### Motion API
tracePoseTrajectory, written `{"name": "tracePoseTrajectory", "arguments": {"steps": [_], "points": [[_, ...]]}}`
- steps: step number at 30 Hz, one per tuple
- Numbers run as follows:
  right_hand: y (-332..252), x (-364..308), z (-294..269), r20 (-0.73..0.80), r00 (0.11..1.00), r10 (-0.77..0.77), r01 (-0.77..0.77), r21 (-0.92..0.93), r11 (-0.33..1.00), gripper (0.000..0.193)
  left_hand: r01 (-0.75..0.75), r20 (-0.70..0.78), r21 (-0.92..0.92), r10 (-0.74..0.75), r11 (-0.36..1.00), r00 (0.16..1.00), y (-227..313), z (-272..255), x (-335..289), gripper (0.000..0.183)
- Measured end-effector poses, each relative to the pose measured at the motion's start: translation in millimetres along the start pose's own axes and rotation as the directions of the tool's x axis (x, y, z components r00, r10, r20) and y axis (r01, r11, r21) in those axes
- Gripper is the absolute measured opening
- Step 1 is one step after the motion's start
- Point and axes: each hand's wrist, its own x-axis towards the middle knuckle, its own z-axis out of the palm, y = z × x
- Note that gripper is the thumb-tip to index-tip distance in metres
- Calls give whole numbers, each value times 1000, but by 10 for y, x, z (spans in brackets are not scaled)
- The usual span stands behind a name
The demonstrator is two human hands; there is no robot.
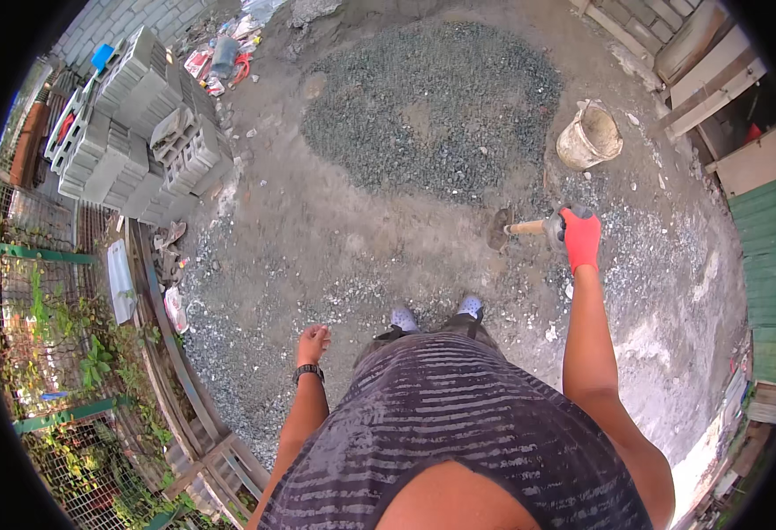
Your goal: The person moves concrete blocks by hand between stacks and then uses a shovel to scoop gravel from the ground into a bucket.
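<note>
My right hand [581, 237], in a red and grey work glove, is closed around the grip end of a shovel [526, 228]. The shovel's wooden shaft points left, and its dark blade is down by the near edge of a round spread of grey gravel [352, 119]. Bare and with a dark band at the wrist, my left hand [314, 343] hangs low beside my body. Its fingers are curled in, and nothing shows in them. Just beyond my right hand stands a dirty whitish bucket [589, 135], apart from the glove.
Grey hollow blocks [132, 132] are stacked at the far left, with litter [223, 60] behind them. Along the left runs a wire fence [48, 327] with plants. Boards and green corrugated sheets [763, 265] line the right. My shoes [470, 306] stand on gravelly ground.
</note>
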Motion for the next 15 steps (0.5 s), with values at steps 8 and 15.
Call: {"name": "tracePoseTrajectory", "arguments": {"steps": [8,15], "points": [[-49,-373,-101,61,990,127,-123,-62,990,26,-174,223,396,89,901,971,-426,531,165,44],[23,-614,-261,58,986,158,-149,-131,980,31,-173,281,410,56,895,958,-411,514,205,45]]}}
